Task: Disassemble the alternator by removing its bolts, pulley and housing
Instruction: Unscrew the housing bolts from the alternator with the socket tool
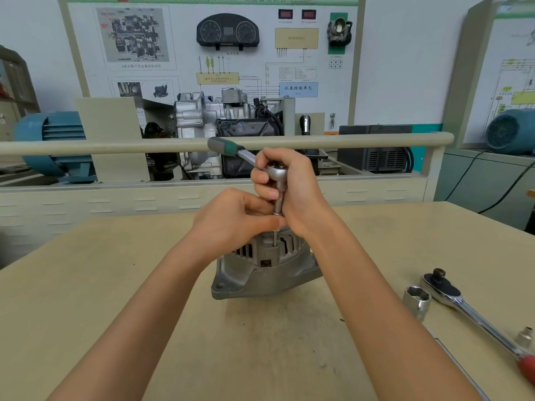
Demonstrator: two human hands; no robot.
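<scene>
Now the grey cast-aluminium alternator (265, 267) stands mid-table; the right hand (292, 186) grips the green-handled ratchet (278, 170) upright over a long bolt (274, 237), which the left hand (231, 219) pinches directly below.

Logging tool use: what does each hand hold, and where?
Right hand grips the ratchet at its head; left hand pinches the socket beneath it.

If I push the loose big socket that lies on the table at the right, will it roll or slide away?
The socket looks like a short polished metal cylinder, so it is probably heavy for its size and slippery. It seems to lie on its side on the flat table, so a sideways push would likely roll it, perhaps against the ratchet beside it.
</scene>
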